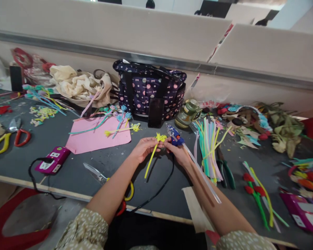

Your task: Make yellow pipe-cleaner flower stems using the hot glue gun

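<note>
A yellow pipe-cleaner flower point(161, 137) with a yellow stem hanging down toward the table is between my hands. My left hand point(145, 148) is closed on it from the left, fingertips near the base of the petals. From the other side, my right hand point(177, 150) pinches the flower too. A blue glue gun point(175, 136) lies against my right hand, its nozzle pointing up and left, with a long clear glue stick point(203, 175) running back over my right forearm. Whether the fingers of my right hand also hold the gun is hard to tell.
Behind stand a dark patterned bag point(151, 88), a phone point(155, 113) and a green jar point(187, 114). Pink paper point(99, 139) with flowers and scissors point(95, 172) lie left. Pipe cleaners point(208, 149) and pliers point(225, 170) lie right. A black cord crosses the front.
</note>
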